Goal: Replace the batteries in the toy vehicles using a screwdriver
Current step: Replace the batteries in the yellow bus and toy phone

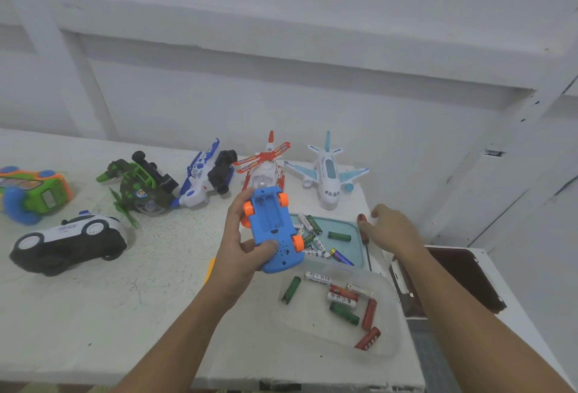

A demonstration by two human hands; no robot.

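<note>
The left hand is raised, thumb and fingers curled around a blue toy car. The right hand is stretched forward (palm down), fingers loosely bent.

matt plastic blue car, rough table

The pale, scuffed bench is carrying toys along its far side: a green-and-orange car, a green helicopter, a blue-and-white craft, a red-and-white helicopter and a white airplane. A police car is sitting nearer, at left. At right, a teal tray and a clear tub are holding batteries, with a screwdriver lying just beside the tray.
</note>
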